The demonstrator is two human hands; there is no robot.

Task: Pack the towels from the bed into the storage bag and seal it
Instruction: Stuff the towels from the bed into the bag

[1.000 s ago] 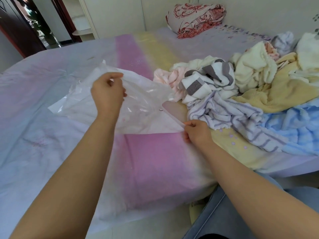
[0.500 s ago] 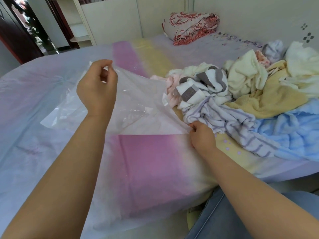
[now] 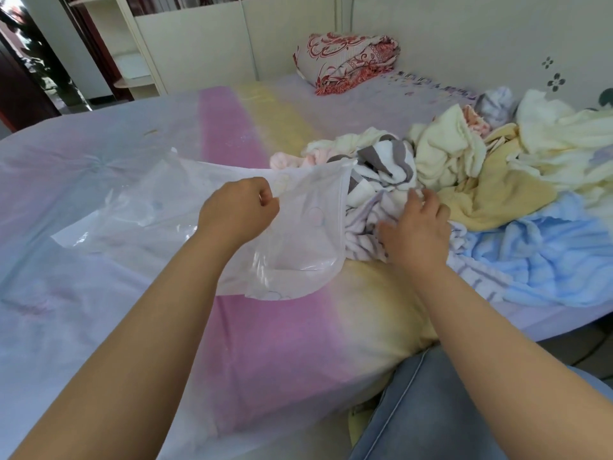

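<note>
Your right hand (image 3: 414, 224) has let go of the storage bag (image 3: 205, 234) and now spreads over the striped towel (image 3: 371, 224) on the bed (image 3: 282, 327); your left hand (image 3: 237, 214) still pinches the bag's mouth up, so loading can begin.

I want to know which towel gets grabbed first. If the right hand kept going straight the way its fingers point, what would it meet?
Probably the grey-and-white striped towel: the right hand already rests on the thin-striped towel, fingers aimed up-left at it. Depth is unclear.
</note>
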